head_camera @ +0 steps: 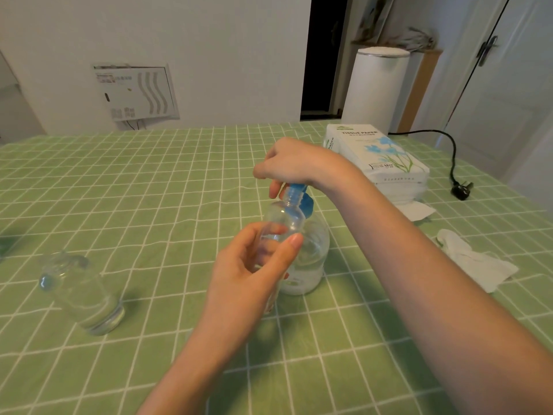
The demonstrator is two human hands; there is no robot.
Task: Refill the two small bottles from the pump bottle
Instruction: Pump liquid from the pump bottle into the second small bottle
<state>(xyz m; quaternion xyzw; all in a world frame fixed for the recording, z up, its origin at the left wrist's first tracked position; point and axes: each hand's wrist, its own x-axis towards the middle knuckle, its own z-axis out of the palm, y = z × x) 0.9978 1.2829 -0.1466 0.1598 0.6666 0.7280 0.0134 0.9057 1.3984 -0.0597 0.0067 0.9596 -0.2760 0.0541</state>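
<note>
While the right hand curls over the pump bottle's blue head, the left hand grips the small bottle against its spout. It is probably light, thin and slippery, so best held mid-body.

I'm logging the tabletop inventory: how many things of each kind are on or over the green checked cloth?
Small clear plastic bottles: 2
Clear pump bottle with blue pump head: 1
White tissue paper pack: 1
Loose white paper tissues: 2
Black power plug with cable: 1
Total: 7
</note>
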